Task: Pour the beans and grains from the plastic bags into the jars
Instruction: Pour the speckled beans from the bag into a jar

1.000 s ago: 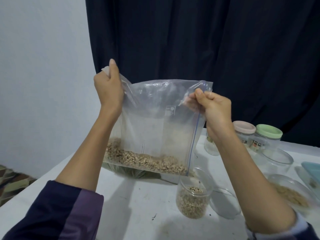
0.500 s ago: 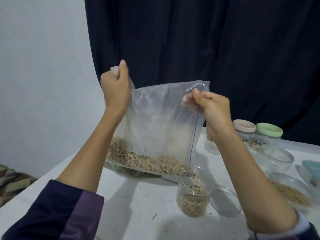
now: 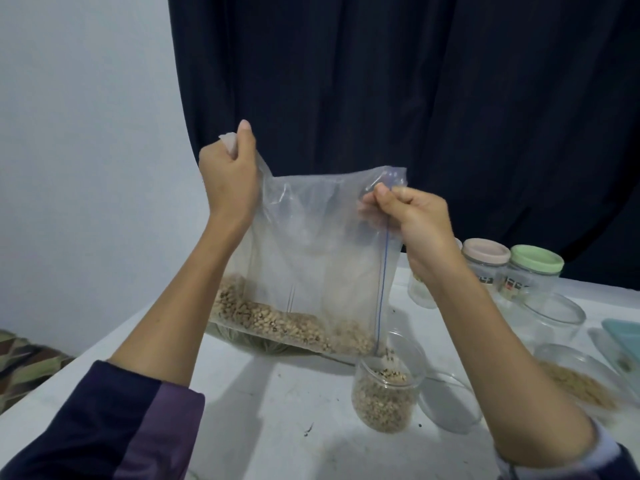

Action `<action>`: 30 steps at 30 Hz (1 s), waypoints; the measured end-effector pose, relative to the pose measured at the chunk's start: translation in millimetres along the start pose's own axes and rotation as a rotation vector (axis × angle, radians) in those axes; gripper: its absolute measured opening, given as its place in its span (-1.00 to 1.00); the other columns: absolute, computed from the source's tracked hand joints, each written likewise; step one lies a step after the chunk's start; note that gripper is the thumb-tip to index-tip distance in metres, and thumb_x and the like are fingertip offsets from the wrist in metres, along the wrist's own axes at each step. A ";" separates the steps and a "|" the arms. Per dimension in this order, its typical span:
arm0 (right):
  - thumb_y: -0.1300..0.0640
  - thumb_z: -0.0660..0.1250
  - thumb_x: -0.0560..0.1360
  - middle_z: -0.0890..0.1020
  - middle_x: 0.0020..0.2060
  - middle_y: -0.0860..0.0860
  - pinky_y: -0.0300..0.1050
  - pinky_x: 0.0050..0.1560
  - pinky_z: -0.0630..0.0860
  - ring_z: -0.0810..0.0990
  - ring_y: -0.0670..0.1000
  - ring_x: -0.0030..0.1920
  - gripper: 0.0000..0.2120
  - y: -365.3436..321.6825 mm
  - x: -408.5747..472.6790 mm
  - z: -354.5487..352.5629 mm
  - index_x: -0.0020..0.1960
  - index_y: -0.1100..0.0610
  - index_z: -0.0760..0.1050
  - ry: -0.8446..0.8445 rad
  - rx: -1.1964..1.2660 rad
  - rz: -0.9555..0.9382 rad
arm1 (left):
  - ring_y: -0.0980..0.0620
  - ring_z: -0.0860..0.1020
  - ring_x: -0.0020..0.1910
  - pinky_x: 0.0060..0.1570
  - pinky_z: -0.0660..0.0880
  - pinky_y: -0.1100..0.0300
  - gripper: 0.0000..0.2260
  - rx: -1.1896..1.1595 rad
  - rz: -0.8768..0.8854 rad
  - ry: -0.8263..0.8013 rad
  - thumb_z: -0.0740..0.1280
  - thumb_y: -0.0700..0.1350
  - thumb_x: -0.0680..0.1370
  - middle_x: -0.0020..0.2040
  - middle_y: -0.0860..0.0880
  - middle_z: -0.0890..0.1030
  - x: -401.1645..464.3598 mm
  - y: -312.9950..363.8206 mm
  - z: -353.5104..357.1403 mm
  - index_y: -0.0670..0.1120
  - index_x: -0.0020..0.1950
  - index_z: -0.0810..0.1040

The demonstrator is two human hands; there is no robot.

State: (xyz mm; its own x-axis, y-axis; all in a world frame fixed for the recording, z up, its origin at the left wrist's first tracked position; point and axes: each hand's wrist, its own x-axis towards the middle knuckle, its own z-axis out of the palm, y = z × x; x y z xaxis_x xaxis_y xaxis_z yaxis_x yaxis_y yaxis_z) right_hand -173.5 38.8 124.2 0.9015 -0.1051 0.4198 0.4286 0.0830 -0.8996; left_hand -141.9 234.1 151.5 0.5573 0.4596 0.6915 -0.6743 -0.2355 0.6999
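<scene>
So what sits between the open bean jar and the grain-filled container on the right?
In the head view, a clear lid lies flat on the table between jar and container.

No legible text is showing anywhere. Labels are sitting on the pink-lidded jar (image 3: 485,268) and the green-lidded jar (image 3: 530,277): dark and red marks, too blurred to read. The plastic bag (image 3: 311,258) is showing only a blue zip line.

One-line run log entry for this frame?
phase: pouring | left hand: grips clear plastic zip bag corner | right hand: pinches zip edge | black-eyed beans: falling into open clear jar
</scene>
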 end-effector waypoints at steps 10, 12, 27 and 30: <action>0.25 0.32 0.55 0.69 -0.34 0.03 -0.25 -0.08 0.59 0.69 -0.02 -0.23 -0.80 -4.9 3.2 3.1 -0.22 0.20 0.62 0.061 0.086 -0.016 | 0.17 0.14 -0.55 -0.48 0.11 0.25 -0.51 -0.009 -0.007 0.048 0.18 -0.13 0.62 -0.63 0.15 0.15 6.1 0.1 -4.3 -0.01 -0.46 0.06; 0.24 0.32 0.55 0.69 -0.35 0.03 -0.26 -0.09 0.59 0.69 -0.03 -0.24 -0.82 -5.0 3.6 3.5 -0.20 0.21 0.62 0.044 0.082 0.000 | 0.17 0.14 -0.56 -0.49 0.11 0.28 -0.52 -0.002 0.000 0.062 0.18 -0.13 0.62 -0.63 0.15 0.15 8.0 0.3 -5.8 -0.01 -0.45 0.06; 0.25 0.30 0.57 0.68 -0.35 0.04 -0.19 -0.10 0.62 0.69 0.00 -0.27 -0.82 -0.4 3.2 2.4 -0.19 0.24 0.59 0.104 0.135 -0.012 | 0.17 0.12 -0.56 -0.47 0.10 0.30 -0.53 0.021 -0.043 0.141 0.18 -0.15 0.62 -0.63 0.15 0.13 16.0 -9.2 -20.1 -0.01 -0.42 0.04; 0.25 0.30 0.56 0.68 -0.35 0.05 -0.20 -0.11 0.62 0.69 -0.01 -0.28 -0.82 -0.2 2.8 3.8 -0.19 0.24 0.59 0.107 0.139 -0.015 | 0.17 0.13 -0.56 -0.47 0.11 0.31 -0.54 0.026 -0.045 0.150 0.17 -0.15 0.62 -0.63 0.15 0.14 15.3 -8.8 -20.1 -0.02 -0.42 0.04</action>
State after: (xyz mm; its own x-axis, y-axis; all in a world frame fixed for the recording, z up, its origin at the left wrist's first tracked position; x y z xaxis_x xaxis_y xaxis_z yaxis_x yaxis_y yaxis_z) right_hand -170.8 42.3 125.9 0.8869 -0.2114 0.4108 0.4524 0.2166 -0.8651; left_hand -137.2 260.4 152.3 0.5068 0.5927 0.6260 -0.6360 -0.2332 0.7356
